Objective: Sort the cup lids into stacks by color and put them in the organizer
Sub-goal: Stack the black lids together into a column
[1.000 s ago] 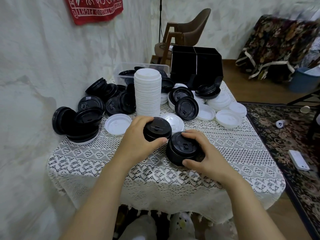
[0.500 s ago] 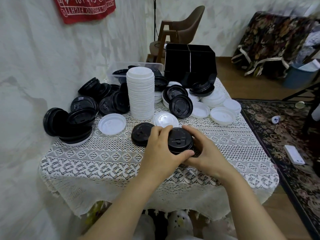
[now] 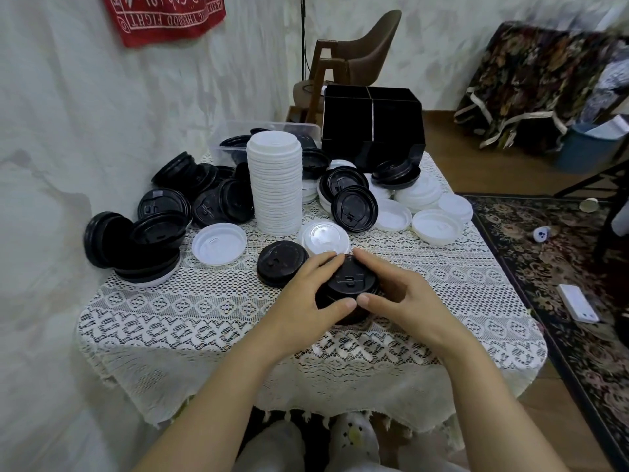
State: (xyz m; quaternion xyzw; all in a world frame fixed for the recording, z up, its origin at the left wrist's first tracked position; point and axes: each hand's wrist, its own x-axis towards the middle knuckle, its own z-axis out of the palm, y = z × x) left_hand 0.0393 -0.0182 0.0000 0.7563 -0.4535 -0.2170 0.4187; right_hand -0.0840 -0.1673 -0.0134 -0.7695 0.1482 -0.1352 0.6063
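My left hand (image 3: 308,294) and right hand (image 3: 400,298) curl round the short black stack (image 3: 342,315) at the near middle of the table (image 3: 204,318), thumbs almost meeting. If I squeeze unevenly, I judge the top lid (image 3: 352,279) could seat crooked, and the stack could spill on the way to the organizer (image 3: 372,131).

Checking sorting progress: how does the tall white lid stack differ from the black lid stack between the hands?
The white lid stack is tall; the black lid stack is much shorter. The white lid stack stands free farther back; the black lid stack is gripped by the left hand and right hand. Both stand upright on the lace tablecloth, outside the black organizer.
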